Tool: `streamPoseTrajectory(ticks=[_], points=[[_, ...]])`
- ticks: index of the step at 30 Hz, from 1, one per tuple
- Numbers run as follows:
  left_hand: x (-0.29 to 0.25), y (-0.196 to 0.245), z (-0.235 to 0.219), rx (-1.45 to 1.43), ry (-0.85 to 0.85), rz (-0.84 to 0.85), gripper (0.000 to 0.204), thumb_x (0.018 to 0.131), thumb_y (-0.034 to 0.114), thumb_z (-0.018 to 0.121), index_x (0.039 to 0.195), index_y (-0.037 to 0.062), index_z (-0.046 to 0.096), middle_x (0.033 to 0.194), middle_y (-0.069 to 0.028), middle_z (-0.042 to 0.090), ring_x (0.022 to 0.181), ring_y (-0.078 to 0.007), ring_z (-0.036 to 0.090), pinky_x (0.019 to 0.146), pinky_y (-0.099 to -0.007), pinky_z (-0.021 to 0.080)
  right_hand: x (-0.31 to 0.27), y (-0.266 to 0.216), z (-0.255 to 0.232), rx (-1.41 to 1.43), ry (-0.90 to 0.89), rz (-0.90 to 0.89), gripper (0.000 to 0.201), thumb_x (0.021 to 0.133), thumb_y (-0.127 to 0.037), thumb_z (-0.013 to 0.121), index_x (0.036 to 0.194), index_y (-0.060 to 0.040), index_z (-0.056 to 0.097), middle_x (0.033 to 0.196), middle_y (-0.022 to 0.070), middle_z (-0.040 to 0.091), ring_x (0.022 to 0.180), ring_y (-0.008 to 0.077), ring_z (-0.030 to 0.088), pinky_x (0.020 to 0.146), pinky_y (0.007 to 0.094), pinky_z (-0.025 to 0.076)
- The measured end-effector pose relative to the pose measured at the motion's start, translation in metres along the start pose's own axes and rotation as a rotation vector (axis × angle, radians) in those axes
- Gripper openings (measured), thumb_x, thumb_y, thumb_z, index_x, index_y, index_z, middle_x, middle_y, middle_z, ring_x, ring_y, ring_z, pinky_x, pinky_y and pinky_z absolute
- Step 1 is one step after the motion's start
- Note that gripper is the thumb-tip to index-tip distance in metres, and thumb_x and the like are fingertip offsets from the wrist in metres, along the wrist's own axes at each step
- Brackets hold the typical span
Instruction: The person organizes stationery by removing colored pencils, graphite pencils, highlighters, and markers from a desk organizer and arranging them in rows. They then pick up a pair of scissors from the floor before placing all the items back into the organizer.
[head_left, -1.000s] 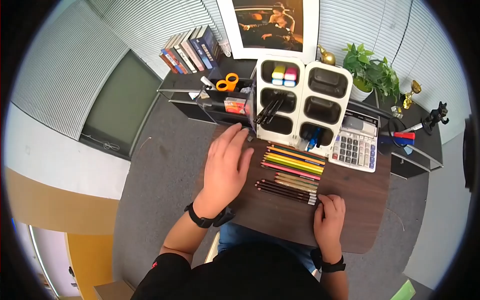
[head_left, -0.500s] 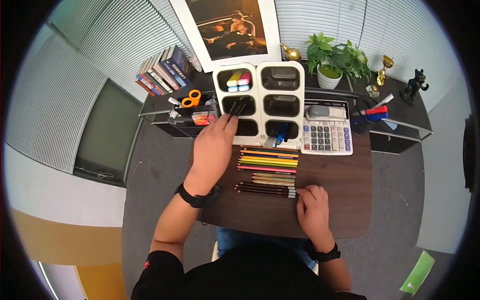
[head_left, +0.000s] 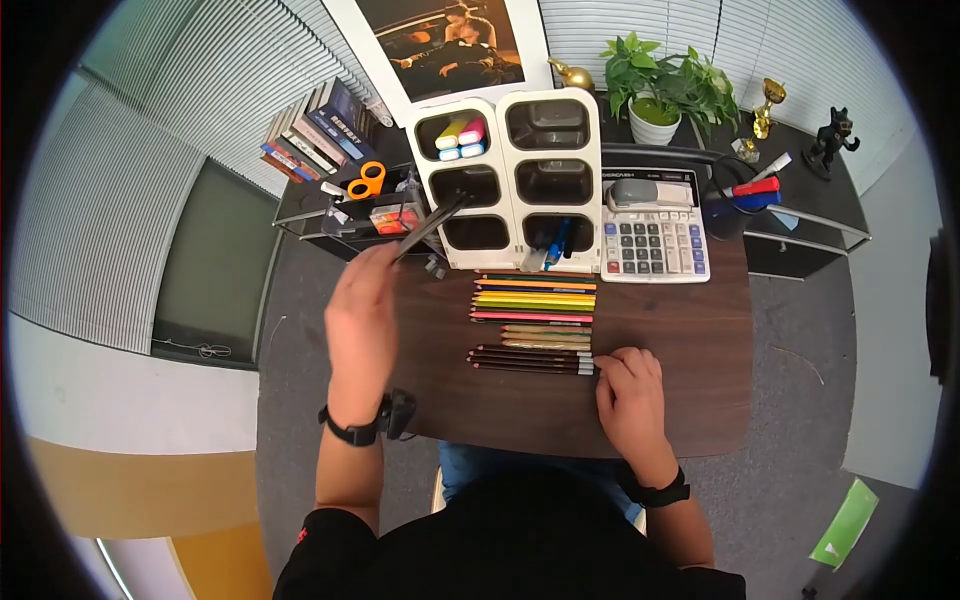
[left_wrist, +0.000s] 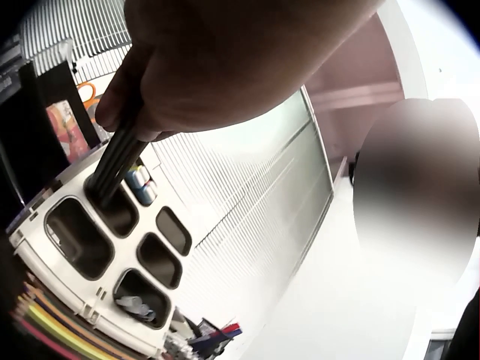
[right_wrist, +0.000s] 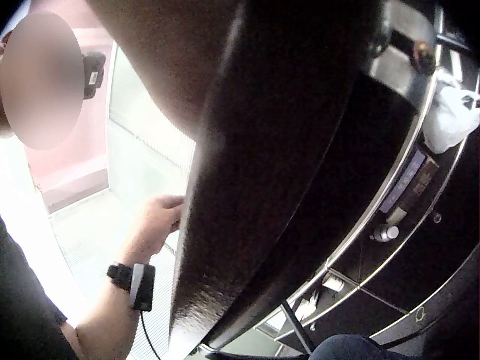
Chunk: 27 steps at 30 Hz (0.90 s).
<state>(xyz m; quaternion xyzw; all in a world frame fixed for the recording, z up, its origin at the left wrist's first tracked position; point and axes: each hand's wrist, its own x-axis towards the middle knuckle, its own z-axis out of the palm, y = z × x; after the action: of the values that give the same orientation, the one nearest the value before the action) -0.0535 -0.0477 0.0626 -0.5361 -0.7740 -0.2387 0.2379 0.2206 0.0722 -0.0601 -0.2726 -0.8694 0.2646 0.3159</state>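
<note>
My left hand [head_left: 362, 315] grips a bunch of black pens [head_left: 430, 228] by one end, left of the white organizer [head_left: 507, 185]. The pens slant up to the right, their far ends at the left column's middle compartment. In the left wrist view the black pens [left_wrist: 118, 161] overlap that compartment's opening. My right hand [head_left: 632, 400] rests on the table with loosely bent fingers, fingertips right at the silver ends of several dark pencils [head_left: 530, 359]. Above these lie short tan pencils [head_left: 546, 336] and a row of coloured pencils [head_left: 535, 299].
Highlighters [head_left: 461, 137] fill the organizer's top left compartment; blue pens [head_left: 555, 245] stand at its bottom right. To the right lies a calculator [head_left: 655, 245] with a stapler [head_left: 650, 194] on it. A dark holder with orange scissors [head_left: 367, 180] stands left; a potted plant [head_left: 654, 128] is behind.
My left hand reached up to the black pens in the organizer, took hold of them and drew back left and toward me with them. The right hand has stayed by the dark pencils.
</note>
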Motion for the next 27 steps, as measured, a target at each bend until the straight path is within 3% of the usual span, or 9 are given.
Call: streamPoseTrajectory(ticks=[2, 3, 5, 8, 10, 14, 18, 23, 27], points=[[-0.016, -0.003, -0.019, -0.189, -0.044, -0.396, 0.025, 0.093, 0.000, 0.065, 0.117, -0.0034, 0.066, 0.101, -0.0129, 0.072, 0.084, -0.0205, 0.070, 0.077, -0.0305, 0.056, 0.001, 0.000, 0.000, 0.009, -0.010, 0.011, 0.025, 0.077, 0.004, 0.067, 0.101, -0.0026, 0.068, 0.097, 0.0117, 0.059, 0.090, 0.0324, 0.056, 0.083, 0.0431, 0.046], [-0.024, -0.004, -0.026, -0.185, -0.060, -0.399, 0.025, 0.093, 0.000, 0.065, 0.117, -0.0034, 0.066, 0.101, -0.0129, 0.072, 0.084, -0.0205, 0.070, 0.077, -0.0305, 0.056, 0.002, 0.000, 0.000, 0.004, -0.001, 0.003, 0.025, 0.077, 0.004, 0.067, 0.101, -0.0025, 0.068, 0.096, 0.0118, 0.059, 0.090, 0.0325, 0.056, 0.083, 0.0432, 0.046], [-0.042, -0.006, -0.038, -0.694, 0.022, -0.707, 0.024, 0.095, -0.001, 0.064, 0.118, -0.0061, 0.066, 0.095, -0.0118, 0.070, 0.080, -0.0177, 0.068, 0.074, -0.0296, 0.055, 0.000, 0.001, 0.001, -0.004, -0.002, 0.005, 0.026, 0.078, 0.005, 0.066, 0.102, -0.0020, 0.068, 0.097, 0.0128, 0.060, 0.090, 0.0333, 0.057, 0.083, 0.0432, 0.046], [-0.071, -0.007, -0.043, -1.023, -0.042, -0.810, 0.023, 0.095, -0.003, 0.064, 0.118, -0.0083, 0.065, 0.096, -0.0141, 0.071, 0.081, -0.0224, 0.070, 0.073, -0.0331, 0.058, 0.000, 0.002, 0.001, 0.064, 0.039, 0.037, 0.026, 0.079, 0.006, 0.065, 0.104, -0.0009, 0.067, 0.101, 0.0147, 0.060, 0.091, 0.0361, 0.058, 0.084, 0.0435, 0.047], [-0.093, -0.008, -0.035, -1.321, -0.141, -0.845, 0.025, 0.094, -0.005, 0.064, 0.118, -0.0065, 0.065, 0.096, -0.0166, 0.070, 0.081, -0.0261, 0.072, 0.071, -0.0352, 0.061, -0.005, 0.005, -0.004, 0.090, 0.047, 0.058, 0.024, 0.085, 0.004, 0.065, 0.108, -0.0006, 0.066, 0.104, 0.0135, 0.061, 0.092, 0.0308, 0.061, 0.081, 0.0385, 0.049], [-0.122, 0.012, -0.016, -1.490, -0.295, -0.930, 0.024, 0.094, -0.005, 0.063, 0.118, -0.0064, 0.065, 0.101, -0.0192, 0.071, 0.084, -0.0267, 0.072, 0.071, -0.0357, 0.062, -0.019, -0.009, -0.030, 0.693, -0.040, 0.326, 0.034, 0.091, -0.005, 0.071, 0.124, -0.0047, 0.061, 0.108, 0.0051, 0.060, 0.089, 0.0126, 0.058, 0.075, 0.0262, 0.047], [-0.140, 0.048, 0.001, -1.528, -0.383, -0.985, 0.023, 0.093, -0.007, 0.063, 0.116, -0.0059, 0.065, 0.105, -0.0207, 0.070, 0.087, -0.0259, 0.071, 0.072, -0.0349, 0.061, -0.026, -0.031, -0.042, 1.245, -0.555, 0.515, 0.060, 0.086, -0.012, 0.081, 0.138, -0.0072, 0.051, 0.110, 0.0029, 0.058, 0.084, 0.0085, 0.057, 0.074, 0.0232, 0.046], [-0.152, 0.076, 0.017, -1.539, -0.554, -0.841, 0.023, 0.093, -0.010, 0.060, 0.115, -0.0026, 0.066, 0.118, -0.0183, 0.066, 0.092, -0.0233, 0.069, 0.080, -0.0332, 0.058, -0.024, -0.047, -0.028, 1.258, -0.272, 0.779, 0.029, 0.096, -0.013, 0.071, 0.121, -0.0018, 0.060, 0.104, 0.0038, 0.067, 0.094, 0.0060, 0.059, 0.080, 0.0244, 0.049], [-0.150, 0.075, 0.021, -1.586, -0.572, -0.791, 0.026, 0.094, -0.010, 0.061, 0.117, -0.0012, 0.065, 0.118, -0.0175, 0.065, 0.098, -0.0234, 0.068, 0.082, -0.0333, 0.058, -0.020, -0.045, -0.023, 1.176, -0.223, 0.708, 0.017, 0.098, -0.013, 0.068, 0.110, -0.0014, 0.065, 0.103, 0.0029, 0.066, 0.090, 0.0077, 0.060, 0.079, 0.0259, 0.049]])
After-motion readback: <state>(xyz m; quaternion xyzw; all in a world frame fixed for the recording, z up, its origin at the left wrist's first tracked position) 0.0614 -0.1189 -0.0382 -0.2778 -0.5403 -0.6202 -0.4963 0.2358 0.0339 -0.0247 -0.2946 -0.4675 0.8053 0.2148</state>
